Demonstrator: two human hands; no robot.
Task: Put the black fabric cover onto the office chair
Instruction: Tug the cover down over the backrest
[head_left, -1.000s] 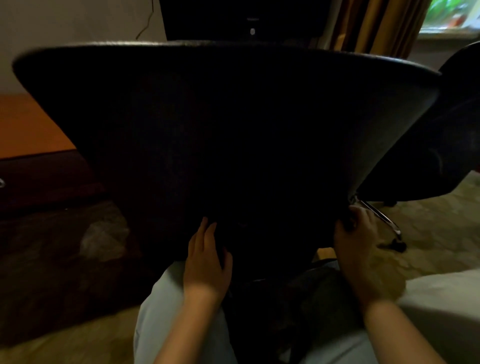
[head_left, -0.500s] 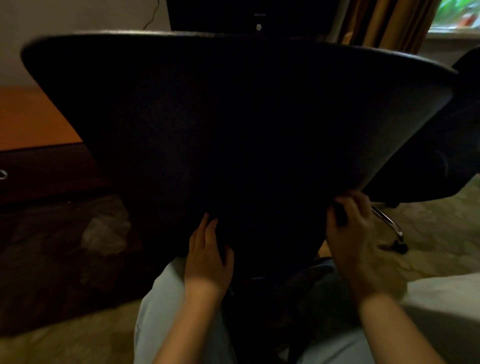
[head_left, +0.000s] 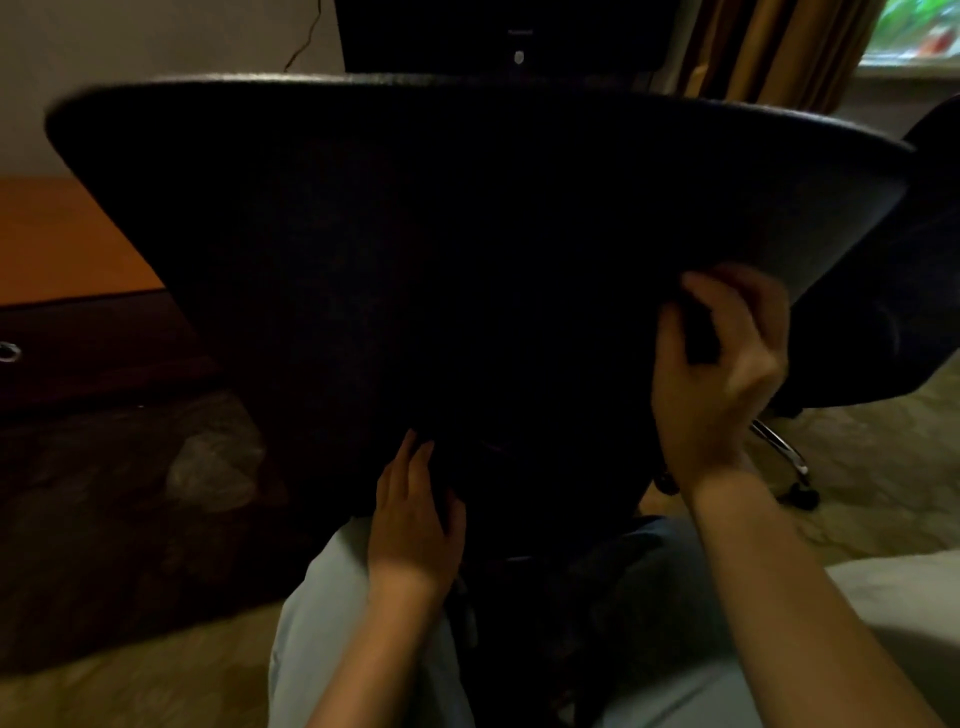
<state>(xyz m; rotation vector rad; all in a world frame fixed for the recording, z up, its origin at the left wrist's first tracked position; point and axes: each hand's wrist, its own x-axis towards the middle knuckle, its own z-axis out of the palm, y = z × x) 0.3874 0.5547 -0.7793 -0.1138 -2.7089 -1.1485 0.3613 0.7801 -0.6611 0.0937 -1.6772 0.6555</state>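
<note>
Head view: black fabric cover (head_left: 467, 234) seemingly drawn over the office chair (head_left: 782, 451) back, lower edge unfinished.
My right hand (head_left: 722, 374) grips its edge at 3 o'clock; my left hand (head_left: 415, 514) presses flat-fingered at 6 o'clock.

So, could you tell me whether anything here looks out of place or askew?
Only a crumpled clear plastic wrapper lying loose on the floor left of the office chair; the rest is too dark to judge.
</note>
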